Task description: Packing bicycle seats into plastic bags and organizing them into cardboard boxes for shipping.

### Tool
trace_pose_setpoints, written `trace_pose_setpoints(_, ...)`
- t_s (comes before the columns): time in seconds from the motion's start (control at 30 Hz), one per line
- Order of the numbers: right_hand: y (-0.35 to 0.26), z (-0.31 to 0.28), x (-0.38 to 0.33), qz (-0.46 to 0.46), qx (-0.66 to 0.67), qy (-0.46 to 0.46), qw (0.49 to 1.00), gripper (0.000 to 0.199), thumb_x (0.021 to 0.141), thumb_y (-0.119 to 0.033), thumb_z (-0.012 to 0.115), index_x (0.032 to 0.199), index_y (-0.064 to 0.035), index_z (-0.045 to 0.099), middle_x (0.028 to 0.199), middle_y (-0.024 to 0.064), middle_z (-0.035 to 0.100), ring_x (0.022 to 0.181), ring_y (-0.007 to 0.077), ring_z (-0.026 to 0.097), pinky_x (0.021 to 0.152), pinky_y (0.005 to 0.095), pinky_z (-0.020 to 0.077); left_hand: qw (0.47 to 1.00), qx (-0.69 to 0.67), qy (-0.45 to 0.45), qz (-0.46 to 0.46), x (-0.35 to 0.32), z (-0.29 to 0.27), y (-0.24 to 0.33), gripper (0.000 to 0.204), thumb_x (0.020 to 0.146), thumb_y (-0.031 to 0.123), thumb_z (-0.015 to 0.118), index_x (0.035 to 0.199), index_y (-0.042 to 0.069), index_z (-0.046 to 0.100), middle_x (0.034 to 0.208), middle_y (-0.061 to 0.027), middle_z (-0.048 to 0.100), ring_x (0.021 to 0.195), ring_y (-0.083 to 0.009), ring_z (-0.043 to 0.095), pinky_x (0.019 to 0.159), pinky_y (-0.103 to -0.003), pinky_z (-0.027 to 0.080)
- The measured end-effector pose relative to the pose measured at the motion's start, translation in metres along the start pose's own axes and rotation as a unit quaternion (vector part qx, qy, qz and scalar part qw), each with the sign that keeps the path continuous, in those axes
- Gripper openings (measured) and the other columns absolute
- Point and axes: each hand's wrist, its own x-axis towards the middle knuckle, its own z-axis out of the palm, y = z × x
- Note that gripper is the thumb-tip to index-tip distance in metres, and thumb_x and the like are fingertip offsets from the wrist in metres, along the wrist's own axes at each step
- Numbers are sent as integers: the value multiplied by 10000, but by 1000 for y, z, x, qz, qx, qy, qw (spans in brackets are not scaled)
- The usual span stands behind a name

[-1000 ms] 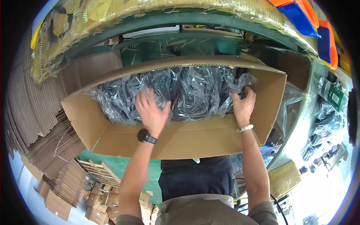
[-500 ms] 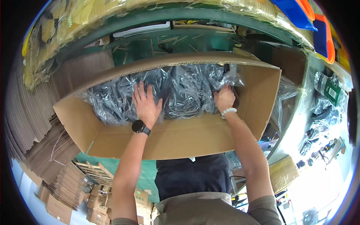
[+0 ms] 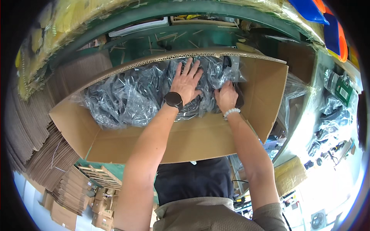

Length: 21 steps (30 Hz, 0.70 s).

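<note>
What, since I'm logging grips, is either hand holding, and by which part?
The left hand lies spread on the plastic bags, holding nothing. The right hand is curled at their right end; whether it grips cannot be told.

Riding on your head, the left of two wide fisheye cameras is looking steeply down past your olive-brown short-sleeved shirt [image 3: 198, 217] and bare forearms [image 3: 152, 144]. It is facing the long, open, brown corrugated-cardboard box [image 3: 192, 144] from close above, with your bare left hand [image 3: 186, 84] and bare right hand [image 3: 226, 97] appearing just above mid-frame. The lens is bending the long green beam [image 3: 185, 10] across the top into an arc.
</note>
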Motion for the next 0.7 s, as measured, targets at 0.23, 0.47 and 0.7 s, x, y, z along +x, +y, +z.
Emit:
trace_pose_setpoints(0.23,-6,-48,-34,-115,76,69,988,527,852,-247,692,1250,59,536,1200,223,615,1080,406,607,954,463,495,992,-70,91,-51,-49,-52,13,718,740,313,788,1354,47,528,1509,-167,389,1432,-379,303,1163,-526,273)
trace_pose_setpoints(0.47,135,-189,-51,-16,295,380,877,328,980,-187,582,1227,27,606,1195,157,632,1109,275,590,1016,413,447,807,187,379,-412,-301,-173,-124,652,850,302,760,1328,-50,491,1320,-245,519,1266,-401,460,1091,-515,335)
trace_pose_setpoints(0.7,63,-137,-44,-87,363,89,924,646,1055,-442,387,1480,44,373,1492,192,437,1390,298,396,1163,396,263,689,-373,299,-545,-429,-162,-232,818,892,411,723,1464,-53,367,1480,-180,457,1336,-264,447,1121,-390,343)
